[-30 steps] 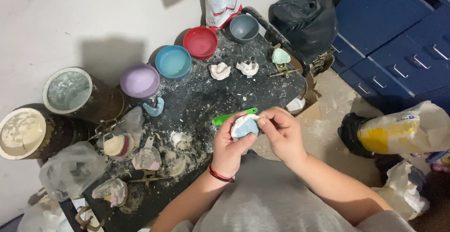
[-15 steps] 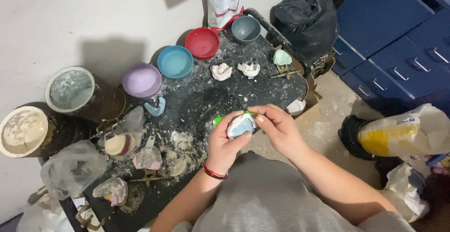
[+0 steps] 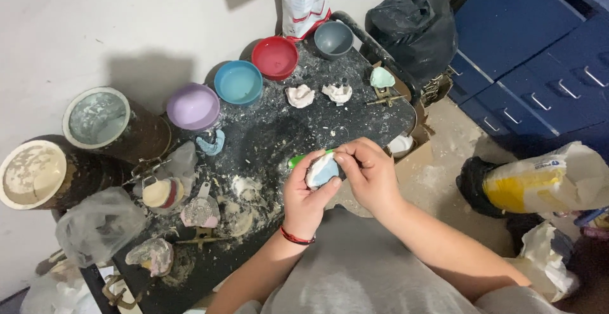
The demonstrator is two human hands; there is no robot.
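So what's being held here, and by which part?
The left hand cups a small blue-and-white mould from below; the right hand pinches its upper edge. A green handle shows behind.

The person wears a grey shirt with short sleeves, so both arms are bare. The left hand [image 3: 306, 195] has a thin red band around its wrist. The right hand [image 3: 370, 176] has nothing on it, no ring or glove.

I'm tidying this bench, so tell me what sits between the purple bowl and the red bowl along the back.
A blue bowl sits between the purple bowl and the red bowl, seen in the head view.
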